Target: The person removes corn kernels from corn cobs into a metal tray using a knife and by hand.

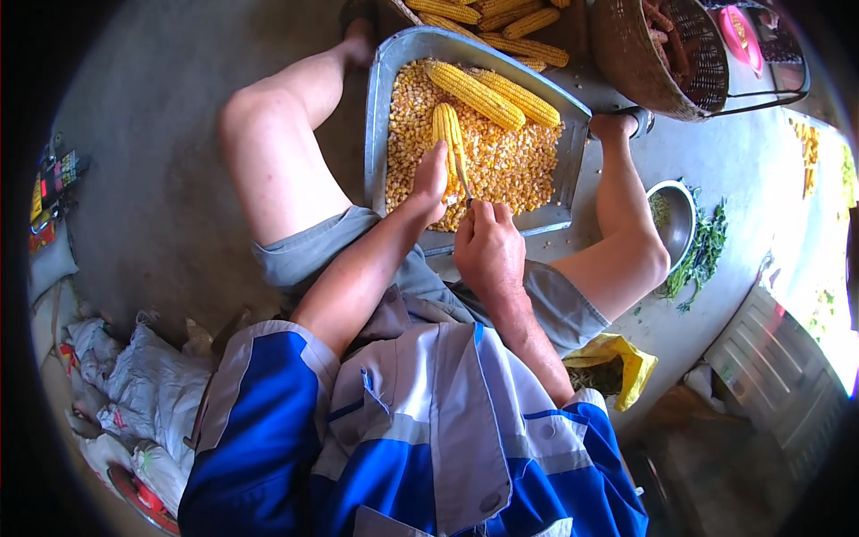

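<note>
Much smooth grey floor [152, 179] lies open at upper left. A raised-edged metal tray [372, 134] at upper centre holds loose kernels [519, 170]. Two forearms [371, 264] slant toward it, the right hand [490, 243] fisted, the left hand [429, 183] curled around a long, ridged cob [443, 130] over the kernels. A thin tool [463, 182] in the right hand's closed grip meets the cob.

Two hands: one left hand [431, 177], one right hand [492, 249], with one held ear of corn [444, 134] and one slim metal tool [463, 177] in them. At twelve o'clock, one metal pan [374, 134] bears two loose ears [479, 96] and uncountable kernels [514, 170]; beyond, at least six piled ears [532, 24]. Between one and two, one wicker basket [626, 63]; near three, one metal bowl [686, 222]; at four, one yellow sack [637, 371].
</note>
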`<state>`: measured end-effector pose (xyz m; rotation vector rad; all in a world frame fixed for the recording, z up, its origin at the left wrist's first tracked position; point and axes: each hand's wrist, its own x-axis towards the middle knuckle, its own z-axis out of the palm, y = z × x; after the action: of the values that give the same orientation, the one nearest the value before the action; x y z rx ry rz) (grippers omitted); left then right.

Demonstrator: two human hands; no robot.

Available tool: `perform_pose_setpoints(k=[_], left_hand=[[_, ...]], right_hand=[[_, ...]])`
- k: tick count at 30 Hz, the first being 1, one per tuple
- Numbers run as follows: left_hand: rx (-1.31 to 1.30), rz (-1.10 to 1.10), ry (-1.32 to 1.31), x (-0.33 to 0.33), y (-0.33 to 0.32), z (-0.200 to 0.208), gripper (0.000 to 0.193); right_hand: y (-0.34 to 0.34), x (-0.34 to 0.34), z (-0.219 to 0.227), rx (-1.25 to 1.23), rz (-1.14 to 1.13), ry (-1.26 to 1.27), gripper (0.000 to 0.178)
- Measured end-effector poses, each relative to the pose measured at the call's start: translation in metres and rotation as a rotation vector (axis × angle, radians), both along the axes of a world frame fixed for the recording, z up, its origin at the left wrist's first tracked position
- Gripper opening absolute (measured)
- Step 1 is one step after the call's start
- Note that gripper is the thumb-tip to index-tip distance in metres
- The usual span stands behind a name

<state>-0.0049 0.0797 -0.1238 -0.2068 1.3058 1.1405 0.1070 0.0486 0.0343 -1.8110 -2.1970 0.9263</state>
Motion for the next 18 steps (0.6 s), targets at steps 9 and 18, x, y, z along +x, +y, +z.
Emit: perform_pose_setpoints(k=[9, 18], left_hand=[[0.208, -0.155, 0.463, -0.001, -0.004, -0.043, 0.048], [0.107, 0.005, 0.150, -0.002, -0.002, -0.030, 0.046]], right_hand=[[0.031, -0.014, -0.057, 0.126, 0.017, 0.068, 0.015], [0.067, -0.036, -0.081, -0.016, 0.068, -0.013, 0.028]])
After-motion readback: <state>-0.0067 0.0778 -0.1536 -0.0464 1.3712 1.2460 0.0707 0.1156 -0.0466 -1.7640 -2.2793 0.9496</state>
